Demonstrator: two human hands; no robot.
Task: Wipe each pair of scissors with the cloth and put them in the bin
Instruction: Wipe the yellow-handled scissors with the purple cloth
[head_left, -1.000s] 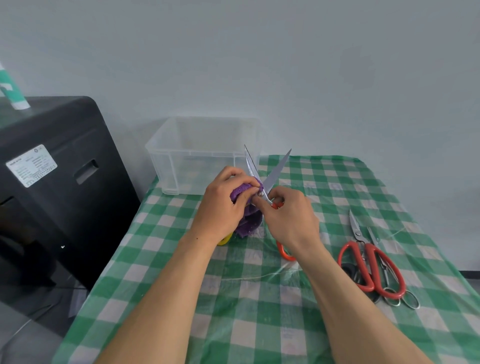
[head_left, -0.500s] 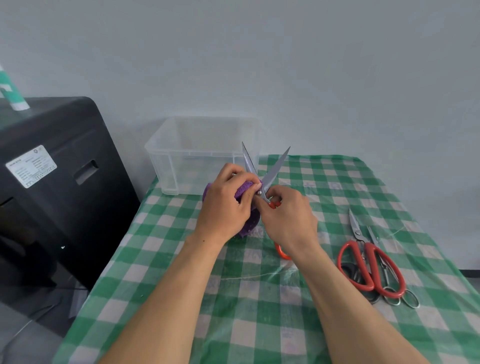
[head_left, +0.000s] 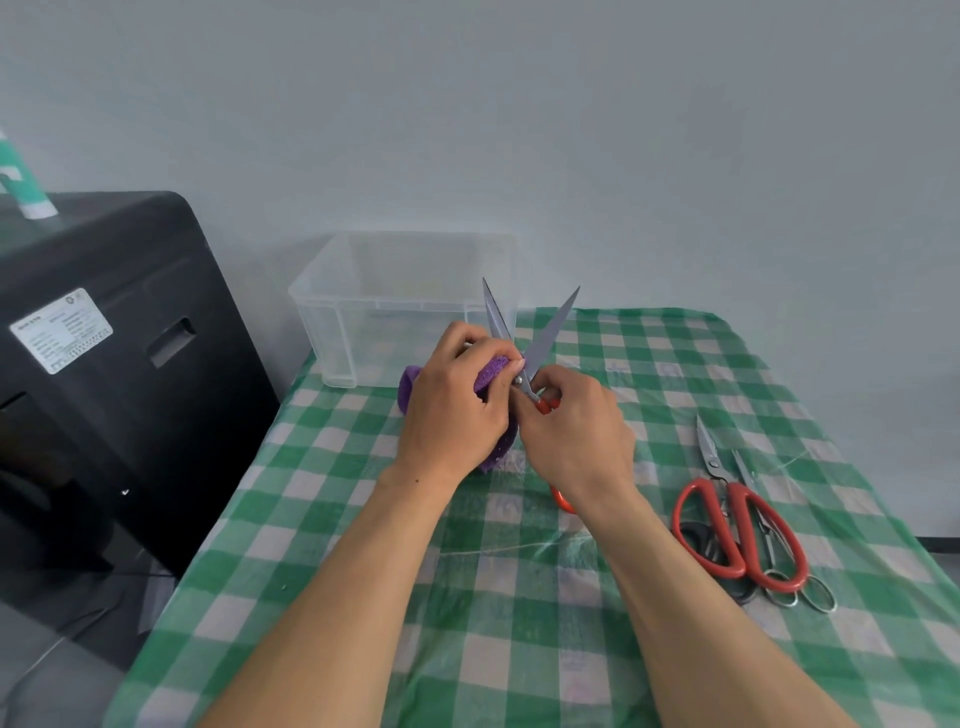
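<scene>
The open-bladed orange-handled steel scissors (head_left: 524, 340) are gripped by the right hand (head_left: 574, 434), while the crumpled purple cloth (head_left: 491, 371) is pinched against one blade by the left hand (head_left: 457, 410) fingers (head_left: 506, 370).

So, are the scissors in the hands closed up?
No, the orange-handled scissors have both blades spread apart in a V.

The left hand (head_left: 457, 410) and right hand (head_left: 576, 431) are bare, as are both forearms (head_left: 363, 571) up to the frame edge.
</scene>
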